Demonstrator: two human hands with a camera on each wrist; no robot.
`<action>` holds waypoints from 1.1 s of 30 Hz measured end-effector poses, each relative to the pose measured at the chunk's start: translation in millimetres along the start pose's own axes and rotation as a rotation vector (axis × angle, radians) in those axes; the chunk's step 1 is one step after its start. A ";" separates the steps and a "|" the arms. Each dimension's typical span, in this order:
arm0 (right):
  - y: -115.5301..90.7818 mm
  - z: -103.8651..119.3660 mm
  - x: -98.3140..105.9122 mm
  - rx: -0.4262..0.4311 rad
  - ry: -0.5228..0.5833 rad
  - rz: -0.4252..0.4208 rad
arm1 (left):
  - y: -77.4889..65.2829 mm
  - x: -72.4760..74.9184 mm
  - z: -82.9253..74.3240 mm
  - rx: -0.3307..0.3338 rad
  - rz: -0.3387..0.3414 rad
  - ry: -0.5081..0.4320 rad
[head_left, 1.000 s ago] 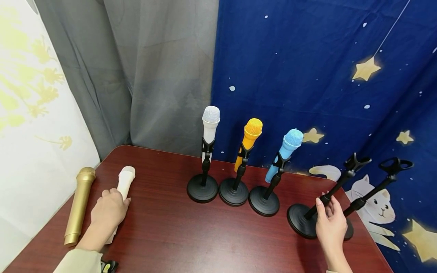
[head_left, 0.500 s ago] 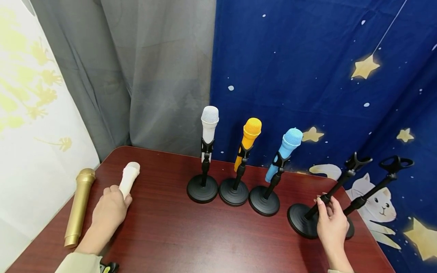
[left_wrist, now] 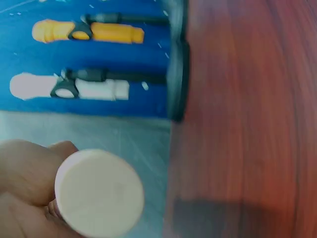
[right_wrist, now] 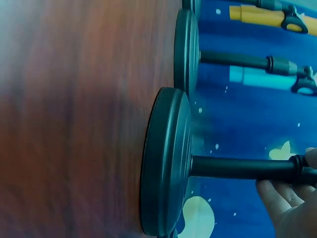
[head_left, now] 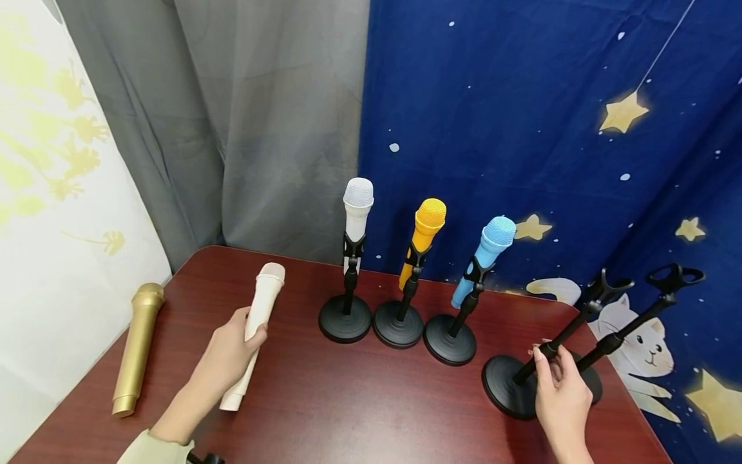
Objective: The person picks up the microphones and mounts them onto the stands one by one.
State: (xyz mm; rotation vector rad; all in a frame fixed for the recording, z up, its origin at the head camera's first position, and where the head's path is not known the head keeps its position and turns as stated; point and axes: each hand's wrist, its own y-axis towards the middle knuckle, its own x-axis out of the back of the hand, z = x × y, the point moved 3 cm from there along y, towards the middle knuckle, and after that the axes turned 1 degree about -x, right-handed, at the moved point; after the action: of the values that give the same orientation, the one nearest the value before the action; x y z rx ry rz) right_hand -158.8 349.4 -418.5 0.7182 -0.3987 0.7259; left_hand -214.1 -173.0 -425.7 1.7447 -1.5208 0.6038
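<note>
My left hand (head_left: 230, 348) grips a cream-white microphone (head_left: 265, 296) around its handle, the head pointing up and away. In the left wrist view the butt end of that microphone (left_wrist: 99, 193) faces the camera, beside the curled fingers. With thumb and fingers my right hand (head_left: 561, 390) pinches the pole of a black microphone stand (head_left: 510, 386) whose clip (head_left: 605, 287) bears nothing. The right wrist view has the stand's round base (right_wrist: 166, 163) at the tabletop and the fingers (right_wrist: 277, 198) at the pole's collar. Just behind is another bare stand (head_left: 608, 345).
Three stands in a row hold a white microphone (head_left: 357, 206), a yellow microphone (head_left: 428, 225) and a blue microphone (head_left: 491, 245). At the table's left edge lies a gold microphone (head_left: 138, 348). Curtains (head_left: 290, 129) hang behind the reddish-brown table (head_left: 359, 412).
My left hand has lifted the cream-white microphone off the table and carried it to the right. The stand in my right hand has shifted slightly toward me.
</note>
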 end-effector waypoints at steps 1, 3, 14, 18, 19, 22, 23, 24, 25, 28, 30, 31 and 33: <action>-3.0 1.5 0.6 -0.005 -0.005 0.005 | -0.6 -0.9 -4.8 0.003 0.013 -0.035; -9.0 5.1 1.8 -0.007 -0.009 0.010 | -2.4 -2.8 -14.5 0.016 0.050 -0.115; -42.8 30.3 -1.3 0.037 0.087 0.020 | -10.2 -15.1 -59.9 0.018 0.256 -0.496; -54.2 38.5 -4.6 0.036 0.112 0.037 | -13.1 -14.2 -78.3 -0.016 0.278 -0.546; -56.9 40.6 -5.5 0.037 0.124 0.040 | -13.8 -14.5 -82.5 -0.021 0.286 -0.564; -64.3 47.6 -8.8 0.046 0.149 0.048 | -15.6 -14.6 -94.4 -0.056 0.297 -0.600; -66.7 50.1 -9.8 0.049 0.153 0.051 | -15.9 -14.7 -98.0 -0.066 0.295 -0.605; -68.9 52.6 -10.9 0.054 0.157 0.052 | -16.1 -14.7 -101.1 -0.077 0.292 -0.609; -71.2 55.1 -12.1 0.057 0.164 0.057 | -16.2 -14.7 -103.9 -0.080 0.284 -0.604; -77.8 62.9 -15.8 0.071 0.172 0.074 | -15.5 -14.1 -112.4 -0.099 0.263 -0.604; -82.2 67.9 -18.3 0.084 0.182 0.085 | -14.8 -14.0 -118.0 -0.102 0.249 -0.598; -84.3 70.4 -19.4 0.090 0.188 0.090 | -14.5 -14.0 -121.0 -0.104 0.239 -0.590; -88.7 74.9 -21.7 0.104 0.193 0.096 | -13.8 -13.7 -127.6 -0.112 0.229 -0.581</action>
State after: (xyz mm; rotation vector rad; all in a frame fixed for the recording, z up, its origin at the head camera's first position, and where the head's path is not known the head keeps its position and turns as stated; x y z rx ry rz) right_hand -116.6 239.1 -418.7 0.7233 -0.2213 0.9037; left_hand -188.6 -65.0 -359.7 1.7567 -2.1253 0.1071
